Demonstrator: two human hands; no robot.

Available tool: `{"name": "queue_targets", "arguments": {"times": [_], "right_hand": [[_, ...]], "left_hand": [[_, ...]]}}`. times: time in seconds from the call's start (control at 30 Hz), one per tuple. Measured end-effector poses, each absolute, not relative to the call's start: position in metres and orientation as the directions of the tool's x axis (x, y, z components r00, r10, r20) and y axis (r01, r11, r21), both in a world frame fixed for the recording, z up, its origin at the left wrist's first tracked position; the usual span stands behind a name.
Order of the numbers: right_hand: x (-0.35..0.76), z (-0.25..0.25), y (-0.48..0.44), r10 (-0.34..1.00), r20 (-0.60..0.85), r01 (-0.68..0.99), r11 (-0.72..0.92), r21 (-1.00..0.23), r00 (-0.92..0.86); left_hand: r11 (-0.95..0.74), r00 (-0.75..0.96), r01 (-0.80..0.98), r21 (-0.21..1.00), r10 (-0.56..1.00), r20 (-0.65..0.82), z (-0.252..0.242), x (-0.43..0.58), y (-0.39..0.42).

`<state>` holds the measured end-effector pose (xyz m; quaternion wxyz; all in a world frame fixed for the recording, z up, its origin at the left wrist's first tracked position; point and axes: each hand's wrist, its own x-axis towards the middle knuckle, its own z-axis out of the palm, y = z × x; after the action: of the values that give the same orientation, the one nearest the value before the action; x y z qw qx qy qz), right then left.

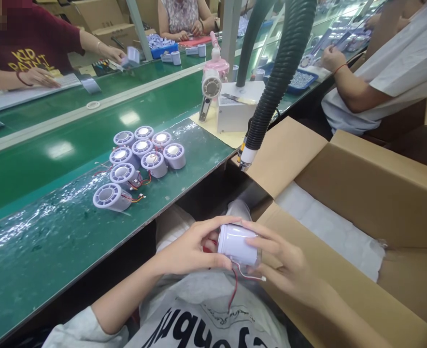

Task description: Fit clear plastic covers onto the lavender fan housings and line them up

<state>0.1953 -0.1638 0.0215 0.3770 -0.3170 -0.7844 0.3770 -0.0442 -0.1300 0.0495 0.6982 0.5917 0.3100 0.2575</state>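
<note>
Fan housing (236,244), a small lavender-white cylinder, sits clamped between your two hands just off the near edge of the green conveyor belt (54,241), above your lap and beside the open cardboard box (362,193). Your left hand (190,249) wraps its left side, with fingers curled over the top and thumb underneath; your right hand (284,263) closes on its right end, fingers spread across the rim. Both hands grip it, so they are together on the one part. Red and white wires (235,280) hang from its underside and end in a small white plug just beside your right palm.

On the belt, toward its near edge and well apart from your hands, a cluster of matching housings (141,154) lies in loose rows, some touching one another, several with thin red and yellow leads trailing out. A black ribbed hose (278,82) drops from above to a white nozzle just beyond the box's flap. Behind it a white machine base (235,113) stands on the belt's right end, with a pink and white fan (212,82) beside it. Other people's arms rest at the far edge and far right corner.
</note>
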Motion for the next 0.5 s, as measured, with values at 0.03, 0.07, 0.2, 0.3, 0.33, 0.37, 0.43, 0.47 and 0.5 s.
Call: {"name": "queue_targets", "arguments": {"times": [0.03,0.07,0.2,0.3,0.33,0.37,0.43,0.47,0.5], "right_hand": [[0.194,0.023,-0.164,0.838,0.250,0.170,0.371,-0.913,-0.485],[0.193,0.025,-0.164,0.875,0.140,0.104,0.211,-0.972,-0.463],[0.190,0.030,-0.166,0.892,-0.065,-0.080,-0.112,-0.991,-0.447],[0.192,0.027,-0.168,0.908,-0.051,-0.021,-0.065,-0.998,-0.417],[0.192,0.025,-0.168,0.912,-0.043,-0.007,-0.051,-0.999,-0.408],[0.191,0.023,-0.169,0.914,-0.046,0.001,-0.050,-0.999,-0.402],[0.188,0.019,-0.171,0.916,-0.084,-0.001,-0.092,-0.996,-0.393],[0.185,0.018,-0.172,0.914,-0.113,-0.016,-0.129,-0.992,-0.389],[0.183,0.017,-0.174,0.911,-0.141,-0.037,-0.168,-0.985,-0.388]], "left_hand": [[0.133,0.684,-0.004,0.991,0.724,-0.094,0.049,-0.045,-0.129],[0.103,0.691,-0.016,0.995,0.720,-0.063,0.048,-0.045,-0.129],[0.154,0.722,-0.033,0.988,0.687,-0.083,0.045,-0.047,-0.130],[0.238,0.728,-0.002,0.971,0.666,-0.162,0.040,-0.048,-0.131],[0.256,0.728,0.004,0.967,0.662,-0.178,0.038,-0.047,-0.131],[0.271,0.729,0.006,0.963,0.657,-0.189,0.036,-0.046,-0.132],[0.316,0.735,0.001,0.949,0.643,-0.215,0.030,-0.043,-0.135],[0.352,0.735,-0.007,0.936,0.637,-0.234,0.028,-0.042,-0.138],[0.396,0.728,-0.010,0.918,0.633,-0.265,0.026,-0.041,-0.142]]}}
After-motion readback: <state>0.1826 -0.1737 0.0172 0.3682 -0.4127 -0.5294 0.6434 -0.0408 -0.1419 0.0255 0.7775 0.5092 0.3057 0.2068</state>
